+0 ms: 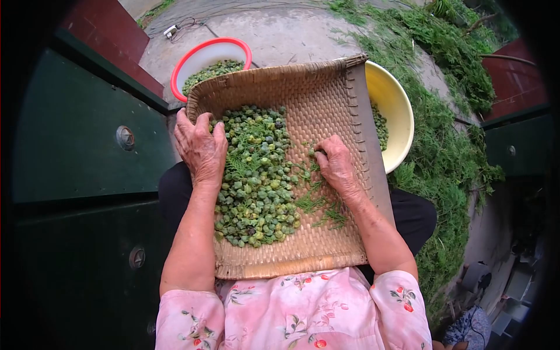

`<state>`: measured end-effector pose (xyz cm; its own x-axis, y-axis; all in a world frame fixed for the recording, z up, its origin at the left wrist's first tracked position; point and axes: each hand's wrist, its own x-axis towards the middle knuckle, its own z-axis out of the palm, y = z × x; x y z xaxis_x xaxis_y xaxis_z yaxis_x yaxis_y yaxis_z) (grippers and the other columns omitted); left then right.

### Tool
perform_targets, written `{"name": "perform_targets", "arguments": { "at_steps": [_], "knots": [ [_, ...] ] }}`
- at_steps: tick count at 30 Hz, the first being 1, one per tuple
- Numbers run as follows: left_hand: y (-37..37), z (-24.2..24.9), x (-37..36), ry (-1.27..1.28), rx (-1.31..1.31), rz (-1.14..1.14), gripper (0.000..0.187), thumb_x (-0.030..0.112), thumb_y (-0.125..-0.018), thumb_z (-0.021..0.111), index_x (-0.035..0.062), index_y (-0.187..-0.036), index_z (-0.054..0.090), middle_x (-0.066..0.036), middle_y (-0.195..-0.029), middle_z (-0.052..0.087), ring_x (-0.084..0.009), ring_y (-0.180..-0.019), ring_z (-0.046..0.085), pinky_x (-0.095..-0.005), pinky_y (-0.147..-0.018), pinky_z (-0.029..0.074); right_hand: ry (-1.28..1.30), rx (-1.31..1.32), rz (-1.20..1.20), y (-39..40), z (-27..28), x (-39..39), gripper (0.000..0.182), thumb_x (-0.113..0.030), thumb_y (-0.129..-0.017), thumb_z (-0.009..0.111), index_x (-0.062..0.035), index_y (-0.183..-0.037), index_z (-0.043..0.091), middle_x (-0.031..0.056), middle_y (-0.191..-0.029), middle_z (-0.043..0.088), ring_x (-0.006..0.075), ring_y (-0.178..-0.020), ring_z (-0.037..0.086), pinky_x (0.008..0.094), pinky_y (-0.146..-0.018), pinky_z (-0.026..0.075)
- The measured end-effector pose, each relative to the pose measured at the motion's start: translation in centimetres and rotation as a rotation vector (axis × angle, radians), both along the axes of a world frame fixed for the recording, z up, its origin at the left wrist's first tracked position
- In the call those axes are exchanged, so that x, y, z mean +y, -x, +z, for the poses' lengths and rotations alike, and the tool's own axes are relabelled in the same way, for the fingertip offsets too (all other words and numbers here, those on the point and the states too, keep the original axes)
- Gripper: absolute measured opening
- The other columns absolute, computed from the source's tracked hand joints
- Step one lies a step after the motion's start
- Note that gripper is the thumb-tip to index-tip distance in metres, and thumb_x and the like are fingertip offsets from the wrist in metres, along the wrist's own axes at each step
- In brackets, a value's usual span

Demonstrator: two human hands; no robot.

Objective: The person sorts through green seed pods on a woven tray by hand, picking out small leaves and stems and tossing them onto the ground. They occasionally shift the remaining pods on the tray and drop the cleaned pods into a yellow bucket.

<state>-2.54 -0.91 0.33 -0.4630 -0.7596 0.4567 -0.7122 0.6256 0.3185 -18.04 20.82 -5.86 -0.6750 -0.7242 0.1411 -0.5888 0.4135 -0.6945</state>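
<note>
A woven winnowing basket [321,87] lies across my lap, with a heap of small green seed cones [256,192] along its left half. My left hand [201,149] is curled at the basket's left edge, its fingertips by the rim and its thumb close to the cones. On the right half, my right hand [337,163] is closed in a pinch, with a small dark green cone at its fingertips. Feathery green sprigs [312,201] lie loose just below it, and more leaf bits [242,163] are mixed into the heap.
A white basin with a red rim [251,55] stands beyond the basket at left, holding green cones. At right, a yellow basin [396,116] holds more. Cut green branches [443,192] cover the ground at right. A dark green door panel [76,134] is at left.
</note>
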Motion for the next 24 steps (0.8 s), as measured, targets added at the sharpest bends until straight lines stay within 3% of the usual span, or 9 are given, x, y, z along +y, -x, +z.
{"name": "perform_targets", "arguments": {
  "at_steps": [5,11,14,17,24],
  "knots": [
    [0.0,0.0,0.0,0.006,-0.002,0.002,0.030,0.018,-0.074,0.072,0.0080,-0.101,0.065,-0.021,-0.132,0.043,-0.0378,-0.119,0.044,-0.0456,-0.099,0.037,0.066,-0.298,-0.107,0.3,1.9,0.2,0.012,-0.007,-0.077,0.063,0.0007,-0.086,0.063,0.0147,-0.086,0.057,0.0290,-0.083,0.059,0.0358,-0.075,0.047],
    [-0.1,-0.1,-0.1,-0.001,-0.013,0.004,0.030,0.019,-0.074,0.072,0.0091,-0.102,0.066,-0.019,-0.133,0.043,-0.0368,-0.120,0.044,-0.0452,-0.099,0.037,-0.030,0.210,-0.039,0.5,0.2,1.0,0.008,-0.001,-0.074,0.057,0.0010,-0.082,0.057,0.0154,-0.084,0.053,0.0336,-0.078,0.057,0.0431,-0.070,0.047],
    [-0.1,-0.3,-0.2,0.004,-0.023,0.017,0.030,0.021,-0.074,0.073,0.0111,-0.102,0.066,-0.017,-0.135,0.044,-0.0354,-0.120,0.044,-0.0441,-0.098,0.037,-0.117,0.327,-0.021,0.2,0.6,1.2,0.008,0.000,-0.071,0.057,0.0001,-0.078,0.052,0.0152,-0.081,0.051,0.0346,-0.077,0.056,0.0445,-0.068,0.047],
    [-0.1,-0.3,-0.2,0.004,-0.028,0.019,0.030,0.021,-0.074,0.073,0.0114,-0.101,0.066,-0.017,-0.135,0.044,-0.0353,-0.120,0.044,-0.0440,-0.098,0.037,-0.184,0.498,0.049,0.4,0.6,1.0,0.003,-0.001,-0.073,0.057,-0.0025,-0.072,0.055,0.0138,-0.083,0.052,0.0306,-0.073,0.058,0.0407,-0.064,0.051],
    [0.0,0.1,0.1,-0.009,-0.007,-0.007,0.029,0.018,-0.074,0.072,0.0081,-0.101,0.066,-0.021,-0.132,0.043,-0.0374,-0.119,0.044,-0.0455,-0.099,0.037,-0.225,0.543,0.071,0.0,0.5,0.8,0.005,0.000,-0.072,0.056,-0.0026,-0.067,0.055,0.0124,-0.081,0.052,0.0276,-0.072,0.060,0.0390,-0.059,0.052]
  ]
}}
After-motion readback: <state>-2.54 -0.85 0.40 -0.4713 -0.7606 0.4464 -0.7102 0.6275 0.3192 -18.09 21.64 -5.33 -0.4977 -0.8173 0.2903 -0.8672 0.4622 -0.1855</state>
